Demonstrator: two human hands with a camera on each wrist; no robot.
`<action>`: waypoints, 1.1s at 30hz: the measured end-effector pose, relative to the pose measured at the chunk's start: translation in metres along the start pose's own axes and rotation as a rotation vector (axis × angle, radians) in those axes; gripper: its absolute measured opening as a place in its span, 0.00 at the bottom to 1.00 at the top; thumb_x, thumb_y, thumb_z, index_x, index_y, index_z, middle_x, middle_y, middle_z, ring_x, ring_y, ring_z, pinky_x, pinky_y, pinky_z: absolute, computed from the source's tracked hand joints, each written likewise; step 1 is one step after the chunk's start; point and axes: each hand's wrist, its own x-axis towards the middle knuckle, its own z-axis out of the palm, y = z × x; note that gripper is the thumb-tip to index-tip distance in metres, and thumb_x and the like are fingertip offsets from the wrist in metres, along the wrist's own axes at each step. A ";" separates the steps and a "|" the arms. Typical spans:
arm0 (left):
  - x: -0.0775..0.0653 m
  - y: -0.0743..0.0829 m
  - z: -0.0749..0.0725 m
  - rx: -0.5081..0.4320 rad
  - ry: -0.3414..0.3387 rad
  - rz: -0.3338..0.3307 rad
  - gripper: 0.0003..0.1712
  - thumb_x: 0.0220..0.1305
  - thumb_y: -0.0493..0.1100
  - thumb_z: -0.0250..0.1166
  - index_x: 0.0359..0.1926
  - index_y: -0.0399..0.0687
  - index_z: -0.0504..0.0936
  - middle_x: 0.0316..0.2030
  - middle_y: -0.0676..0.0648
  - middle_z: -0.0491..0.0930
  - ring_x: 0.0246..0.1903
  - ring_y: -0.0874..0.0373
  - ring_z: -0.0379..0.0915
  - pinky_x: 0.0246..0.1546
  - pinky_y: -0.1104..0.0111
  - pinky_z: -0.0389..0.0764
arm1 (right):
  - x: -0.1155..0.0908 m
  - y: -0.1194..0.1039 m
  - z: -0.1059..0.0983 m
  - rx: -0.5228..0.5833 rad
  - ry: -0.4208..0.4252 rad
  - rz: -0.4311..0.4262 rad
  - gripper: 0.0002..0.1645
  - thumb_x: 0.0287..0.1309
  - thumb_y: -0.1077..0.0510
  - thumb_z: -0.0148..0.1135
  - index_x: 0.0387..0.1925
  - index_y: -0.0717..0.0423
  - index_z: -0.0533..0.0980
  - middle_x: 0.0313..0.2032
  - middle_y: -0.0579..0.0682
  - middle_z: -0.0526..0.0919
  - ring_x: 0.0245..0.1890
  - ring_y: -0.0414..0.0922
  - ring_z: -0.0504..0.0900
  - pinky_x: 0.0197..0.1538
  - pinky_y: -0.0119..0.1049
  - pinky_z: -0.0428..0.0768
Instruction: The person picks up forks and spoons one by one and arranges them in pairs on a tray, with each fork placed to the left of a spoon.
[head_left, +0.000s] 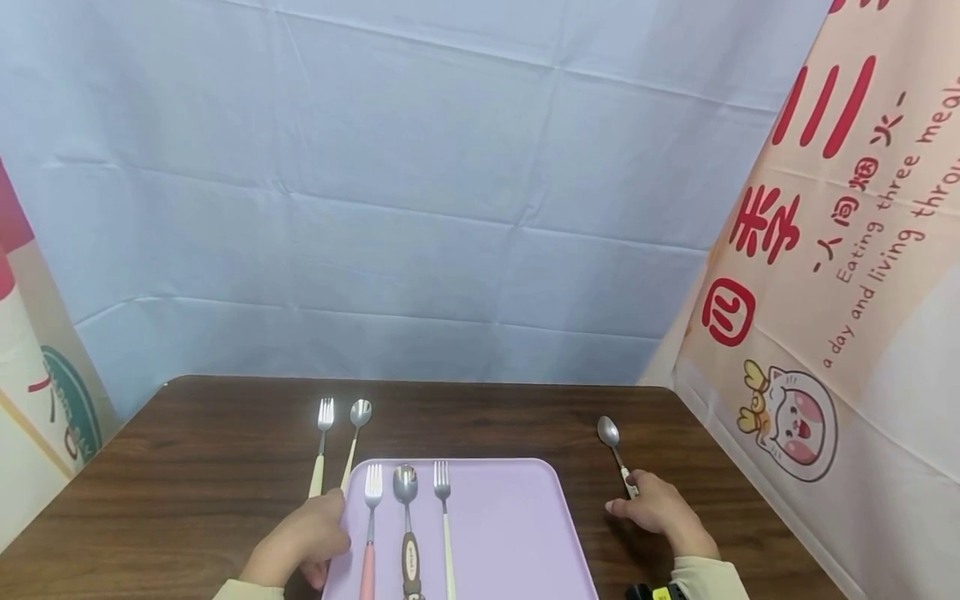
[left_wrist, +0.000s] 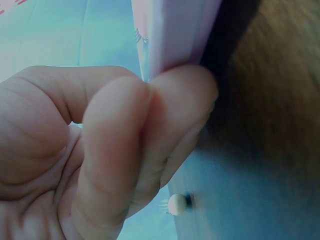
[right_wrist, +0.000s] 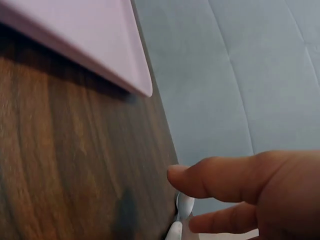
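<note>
My left hand (head_left: 303,533) grips the left edge of a lilac tray (head_left: 517,517); the left wrist view has its curled fingers (left_wrist: 115,145) at the rim. On the tray lie a pink-handled fork (head_left: 368,533), a brown-handled spoon (head_left: 409,542) and a cream-handled fork (head_left: 447,533), heads pointing away. Right of the tray, my right hand (head_left: 660,508) is over the white handle of a metal spoon (head_left: 611,435) on the table. In the right wrist view, thumb and finger are spread apart, with the spoon (right_wrist: 184,206) beyond them.
Left of the tray, a fork with a pale green handle (head_left: 318,471) and a spoon with a cream handle (head_left: 361,413) lie on the dark wooden table (head_left: 187,467). A pale blue cloth (head_left: 420,208) hangs behind it; a printed cloth (head_left: 847,275) hangs at the right.
</note>
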 end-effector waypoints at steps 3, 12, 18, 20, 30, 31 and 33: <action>0.001 0.000 0.001 -0.004 0.000 -0.002 0.13 0.37 0.26 0.52 0.30 0.30 0.64 0.15 0.39 0.69 0.03 0.53 0.67 0.02 0.67 0.78 | 0.001 0.006 0.000 0.001 0.008 0.009 0.31 0.42 0.51 0.66 0.41 0.73 0.69 0.25 0.55 0.76 0.31 0.53 0.74 0.37 0.53 0.79; 0.003 0.000 0.002 0.003 -0.002 -0.005 0.13 0.38 0.26 0.53 0.32 0.29 0.64 0.15 0.38 0.69 0.04 0.53 0.68 0.02 0.67 0.78 | 0.005 0.014 0.005 -0.032 0.068 0.003 0.17 0.38 0.58 0.66 0.29 0.65 0.72 0.20 0.49 0.73 0.26 0.50 0.72 0.30 0.48 0.77; 0.002 -0.001 0.002 -0.008 -0.004 -0.005 0.13 0.38 0.26 0.53 0.31 0.29 0.64 0.16 0.38 0.69 0.04 0.53 0.68 0.02 0.67 0.78 | 0.007 0.016 0.008 -0.062 0.104 0.000 0.12 0.32 0.62 0.65 0.20 0.62 0.70 0.17 0.50 0.71 0.22 0.50 0.70 0.25 0.45 0.75; 0.001 -0.001 0.002 -0.008 -0.002 -0.006 0.13 0.37 0.25 0.53 0.31 0.29 0.64 0.16 0.38 0.69 0.04 0.53 0.67 0.02 0.67 0.78 | 0.008 0.016 0.009 -0.068 0.105 0.005 0.11 0.32 0.63 0.64 0.19 0.61 0.70 0.17 0.50 0.71 0.22 0.50 0.69 0.25 0.44 0.75; 0.001 -0.001 0.001 -0.009 -0.005 -0.007 0.13 0.38 0.25 0.52 0.31 0.29 0.64 0.15 0.39 0.69 0.03 0.53 0.67 0.01 0.67 0.77 | 0.008 0.016 0.010 -0.069 0.064 0.042 0.07 0.30 0.68 0.56 0.12 0.57 0.66 0.14 0.49 0.69 0.18 0.48 0.68 0.20 0.39 0.73; 0.001 -0.001 0.001 -0.011 -0.004 -0.005 0.13 0.38 0.25 0.52 0.31 0.29 0.64 0.15 0.39 0.69 0.03 0.53 0.67 0.01 0.67 0.77 | 0.008 0.016 0.010 -0.060 0.058 0.047 0.08 0.30 0.68 0.56 0.11 0.57 0.66 0.13 0.49 0.69 0.17 0.47 0.69 0.19 0.37 0.72; 0.002 -0.002 0.001 -0.009 -0.006 -0.002 0.13 0.38 0.26 0.52 0.31 0.29 0.64 0.15 0.39 0.69 0.03 0.53 0.67 0.02 0.67 0.78 | 0.007 0.016 0.011 -0.028 0.052 0.067 0.09 0.29 0.69 0.54 0.09 0.56 0.65 0.11 0.48 0.69 0.14 0.45 0.69 0.15 0.32 0.72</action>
